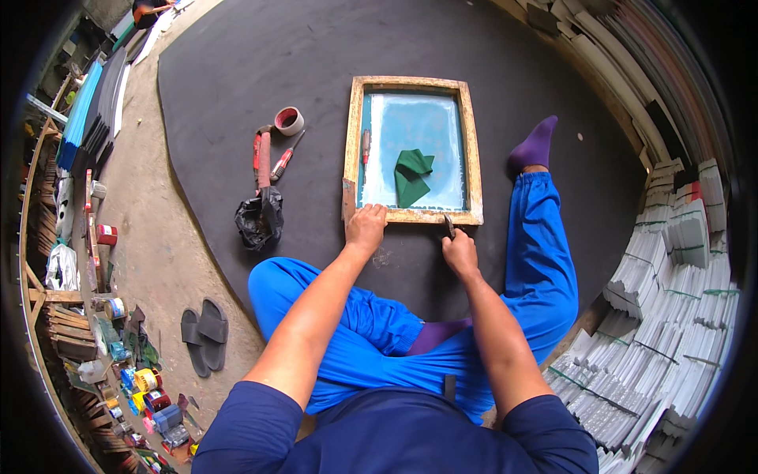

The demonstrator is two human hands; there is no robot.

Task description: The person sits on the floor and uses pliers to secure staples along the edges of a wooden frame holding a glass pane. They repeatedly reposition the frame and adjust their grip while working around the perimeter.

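Observation:
A wooden screen frame (475, 150) with pale blue mesh (410, 126) lies in front of me. My left hand (367, 229) is closed over its near rail, close to the left corner. My right hand (460, 253) grips a small dark hand tool (449, 227), its tip at the near rail toward the right corner; the tool's exact kind is hard to make out. On the mesh rest a folded green cloth (412, 178) and, by the left rail, a red-handled screwdriver (365, 146).
Left of the frame lie a tape roll (289, 121), another screwdriver (283, 162) and a black plastic bag (260, 219) at a reddish rod. My legs bracket the near side. Slippers (207, 336) and paint cans (146, 380) are at left; bundled white stacks (655, 316) line the right.

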